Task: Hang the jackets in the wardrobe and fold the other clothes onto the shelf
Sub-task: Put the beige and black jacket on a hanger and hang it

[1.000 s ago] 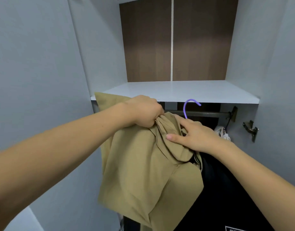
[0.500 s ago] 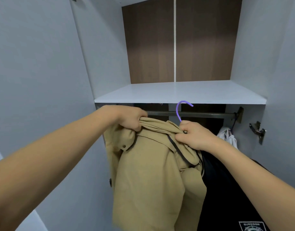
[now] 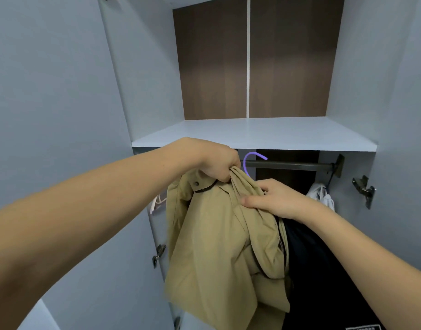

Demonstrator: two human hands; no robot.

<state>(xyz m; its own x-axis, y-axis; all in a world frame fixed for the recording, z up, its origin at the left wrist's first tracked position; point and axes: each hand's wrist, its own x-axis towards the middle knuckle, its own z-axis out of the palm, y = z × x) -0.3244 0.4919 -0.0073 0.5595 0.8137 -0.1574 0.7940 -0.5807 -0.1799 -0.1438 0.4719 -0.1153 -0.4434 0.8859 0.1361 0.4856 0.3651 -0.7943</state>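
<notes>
A tan jacket [image 3: 219,246] hangs on a hanger whose purple hook [image 3: 248,160] rises beside the dark wardrobe rail [image 3: 290,166], under the pale shelf [image 3: 264,134]. My left hand [image 3: 214,160] grips a bunch of the jacket's collar fabric at the top. My right hand [image 3: 273,198] lies on the jacket's right shoulder, thumb across the cloth and fingers round the fabric edge. Whether the hook rests on the rail I cannot tell.
A black garment [image 3: 323,270] hangs to the right of the tan jacket. White cloth [image 3: 322,195] hangs at the rail's right end. A white hanger [image 3: 157,202] pokes out at the left. Door hinges [image 3: 364,190] stick out of the side panels.
The jacket's top and hook have risen closer to the rail. My left hand moved right and up, bunching the collar. My right hand shifted from the hook's base to the shoulder.
</notes>
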